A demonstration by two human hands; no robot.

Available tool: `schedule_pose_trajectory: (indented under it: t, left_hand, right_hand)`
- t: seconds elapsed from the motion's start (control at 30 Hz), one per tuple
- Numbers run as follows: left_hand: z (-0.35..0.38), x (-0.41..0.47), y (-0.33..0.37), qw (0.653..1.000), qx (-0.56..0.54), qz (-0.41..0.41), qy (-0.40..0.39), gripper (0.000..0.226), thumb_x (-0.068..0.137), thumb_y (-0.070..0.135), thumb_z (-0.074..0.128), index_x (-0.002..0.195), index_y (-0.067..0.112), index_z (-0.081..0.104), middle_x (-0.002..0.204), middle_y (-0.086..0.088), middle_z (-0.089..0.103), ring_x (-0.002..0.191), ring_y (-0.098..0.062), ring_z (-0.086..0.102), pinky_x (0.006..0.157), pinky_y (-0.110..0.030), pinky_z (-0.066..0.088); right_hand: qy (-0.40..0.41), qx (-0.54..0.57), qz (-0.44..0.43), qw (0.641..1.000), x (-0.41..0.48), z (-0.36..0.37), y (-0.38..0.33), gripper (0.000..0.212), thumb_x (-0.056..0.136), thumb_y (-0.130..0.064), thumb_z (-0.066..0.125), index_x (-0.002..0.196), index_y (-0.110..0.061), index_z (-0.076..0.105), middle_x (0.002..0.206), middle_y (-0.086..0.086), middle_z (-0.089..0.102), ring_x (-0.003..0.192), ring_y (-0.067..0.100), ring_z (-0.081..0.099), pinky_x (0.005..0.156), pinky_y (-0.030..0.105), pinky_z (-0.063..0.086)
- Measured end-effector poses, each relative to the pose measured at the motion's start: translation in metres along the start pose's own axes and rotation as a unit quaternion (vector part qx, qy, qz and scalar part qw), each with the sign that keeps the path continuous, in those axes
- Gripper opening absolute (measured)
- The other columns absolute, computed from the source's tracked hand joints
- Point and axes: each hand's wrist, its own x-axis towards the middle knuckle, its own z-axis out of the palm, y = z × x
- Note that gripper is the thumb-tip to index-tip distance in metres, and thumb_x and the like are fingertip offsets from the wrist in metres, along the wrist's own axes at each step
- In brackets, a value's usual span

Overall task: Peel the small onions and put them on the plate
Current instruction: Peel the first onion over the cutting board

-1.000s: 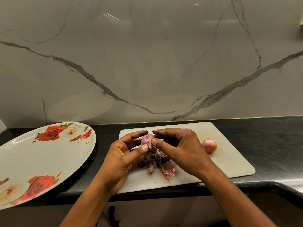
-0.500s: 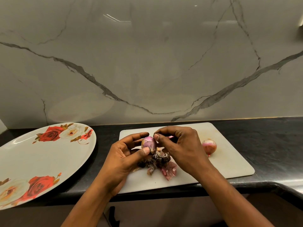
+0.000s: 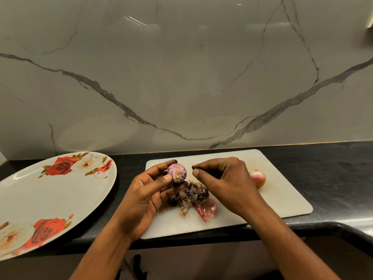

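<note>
The left hand (image 3: 145,195) clamps thumb and fingers (image 3: 163,165) on a small purple-pink onion (image 3: 177,172) above the white rectangular cutting board (image 3: 278,201); dry flecks cling near its root. The right hand (image 3: 224,176) hovers just beside, fingers curled, thumb and forefinger nearly together; whether they pinch a scrap, I cannot tell. Best: rotate the onion, nip off remaining flakes, drop them on the heap of purple-brown skins (image 3: 191,196), then carry it to the large white rose-printed plate (image 3: 60,199).

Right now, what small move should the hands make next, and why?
Probably the right hand should reach over and pick at the small onion: the left hand holds it up, dry flecks of skin cling near its root end, and the right fingertips hover just beside it.
</note>
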Motion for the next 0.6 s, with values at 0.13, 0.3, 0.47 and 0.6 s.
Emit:
schedule_pose_trajectory:
  t: [0.13, 0.3, 0.47, 0.6]
  left_hand:
    - [0.0041, -0.0028, -0.0018, 0.998, 0.061, 0.026, 0.003, 0.05, 0.088, 0.006, 0.066, 0.137, 0.012, 0.064, 0.128, -0.016, 0.074, 0.119, -0.033, 0.072, 0.099, -0.043, 0.059]
    - [0.0048, -0.0041, -0.0033, 0.995, 0.089, 0.038, 0.001, 0.049, 0.087, 0.004, 0.067, 0.136, 0.011, 0.065, 0.128, -0.013, 0.075, 0.119, -0.029, 0.073, 0.097, -0.037, 0.061]
    - [0.0029, -0.0025, -0.0038, 0.995, 0.1, 0.03, -0.007, 0.048, 0.09, 0.001, 0.066, 0.137, 0.009, 0.065, 0.128, -0.013, 0.074, 0.12, -0.032, 0.072, 0.097, -0.039, 0.062]
    - [0.001, -0.0018, -0.0034, 0.995, 0.095, 0.023, -0.01, 0.049, 0.09, 0.001, 0.066, 0.138, 0.009, 0.064, 0.13, -0.015, 0.073, 0.12, -0.034, 0.072, 0.097, -0.041, 0.061]
  right_hand:
    - [-0.023, 0.04, -0.009, 0.999, -0.0022, 0.0063, -0.0085, 0.044, 0.082, -0.053, 0.08, 0.119, -0.027, 0.079, 0.106, -0.015, 0.079, 0.095, -0.006, 0.073, 0.083, 0.02, 0.062]
    - [-0.041, 0.036, -0.02, 0.998, -0.0032, 0.0069, -0.01, 0.038, 0.083, -0.046, 0.082, 0.117, -0.029, 0.079, 0.102, -0.014, 0.08, 0.091, -0.004, 0.074, 0.08, 0.024, 0.064]
    - [-0.042, 0.013, -0.034, 0.998, -0.0015, 0.0041, -0.0087, 0.033, 0.087, -0.038, 0.082, 0.117, -0.025, 0.079, 0.103, -0.01, 0.081, 0.09, -0.001, 0.075, 0.08, 0.026, 0.065]
    - [-0.046, -0.001, -0.041, 0.998, -0.0003, 0.0019, -0.0064, 0.026, 0.089, -0.031, 0.082, 0.115, -0.026, 0.08, 0.102, -0.013, 0.08, 0.089, -0.003, 0.075, 0.08, 0.025, 0.064]
